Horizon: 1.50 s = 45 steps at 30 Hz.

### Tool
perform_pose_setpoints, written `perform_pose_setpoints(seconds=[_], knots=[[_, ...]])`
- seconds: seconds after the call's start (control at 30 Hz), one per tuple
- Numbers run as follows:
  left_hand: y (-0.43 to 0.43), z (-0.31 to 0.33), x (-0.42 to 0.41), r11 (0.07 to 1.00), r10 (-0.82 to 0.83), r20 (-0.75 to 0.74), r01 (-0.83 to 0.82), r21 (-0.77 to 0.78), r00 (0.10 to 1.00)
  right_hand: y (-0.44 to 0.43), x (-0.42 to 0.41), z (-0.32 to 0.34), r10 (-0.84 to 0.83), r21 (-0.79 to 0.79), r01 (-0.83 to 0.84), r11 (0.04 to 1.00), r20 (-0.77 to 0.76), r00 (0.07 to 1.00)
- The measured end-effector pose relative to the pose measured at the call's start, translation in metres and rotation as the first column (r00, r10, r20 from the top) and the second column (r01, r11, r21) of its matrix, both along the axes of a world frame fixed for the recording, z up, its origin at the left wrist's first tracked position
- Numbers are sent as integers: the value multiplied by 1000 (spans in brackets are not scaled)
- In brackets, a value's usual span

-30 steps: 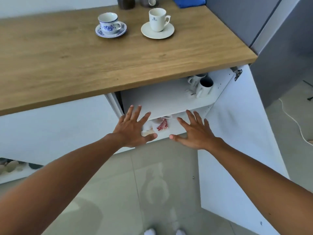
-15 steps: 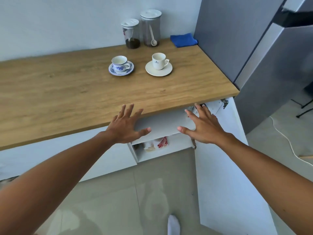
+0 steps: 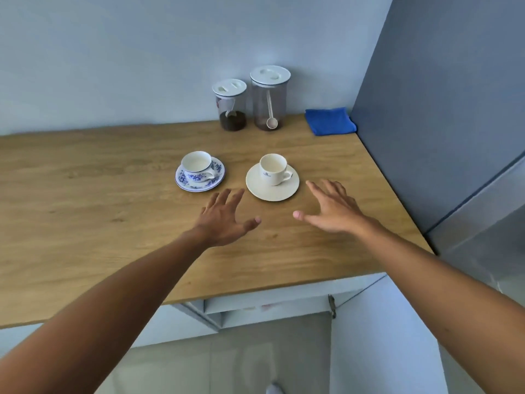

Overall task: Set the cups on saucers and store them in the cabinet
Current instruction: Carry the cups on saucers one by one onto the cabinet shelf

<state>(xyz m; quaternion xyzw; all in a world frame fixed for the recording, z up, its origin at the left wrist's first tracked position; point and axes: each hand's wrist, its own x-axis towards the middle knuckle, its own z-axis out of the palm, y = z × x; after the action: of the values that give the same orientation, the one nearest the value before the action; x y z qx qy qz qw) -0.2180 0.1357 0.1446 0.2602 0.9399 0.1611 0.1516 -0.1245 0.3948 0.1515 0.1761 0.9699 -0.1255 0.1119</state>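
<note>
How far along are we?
Done: the blue cup and the white cup each sit on a saucer, and the cabinet door is open. In hand: nothing; left hand and right hand hover open near the white saucer. Left: both sets on the counter need storing.

Light wooden countertop (image 3: 85, 209): blue-patterned porcelain cup (image 3: 196, 165) on its matching round saucer (image 3: 181, 180), left. Plain white ceramic cup (image 3: 273, 169) on a plain white round saucer (image 3: 261, 191), right, close but apart. Behind them: short clear lidded jar (image 3: 230, 108), tall clear lidded jar (image 3: 270, 98) and folded blue cloth (image 3: 329, 121), left to right. My left hand (image 3: 224, 217) and right hand (image 3: 332, 211) flank the white saucer's front.
</note>
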Motion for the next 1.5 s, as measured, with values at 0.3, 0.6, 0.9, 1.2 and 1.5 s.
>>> perform_pose_setpoints(seconds=[0.3,0.6,0.9,1.2,1.5], knots=[[57,-28,-79,997,57,-4,-57,-55,998,37,-92,-25,57,-77,-54,996,43,997],[70,-45,-106,999,36,110,-37,5,993,40,-118,-30,75,-210,-61,976,60,995],[70,-45,-106,948,88,311,-176,267,946,37,-117,-25,-11,-485,-12,874,-45,999],[44,-36,-93,856,-6,503,-256,450,864,24,-105,-31,-125,-705,32,708,-80,989],[-15,-28,-27,813,-113,538,-234,534,835,-42,-20,-9,-184,-789,22,614,-117,976]])
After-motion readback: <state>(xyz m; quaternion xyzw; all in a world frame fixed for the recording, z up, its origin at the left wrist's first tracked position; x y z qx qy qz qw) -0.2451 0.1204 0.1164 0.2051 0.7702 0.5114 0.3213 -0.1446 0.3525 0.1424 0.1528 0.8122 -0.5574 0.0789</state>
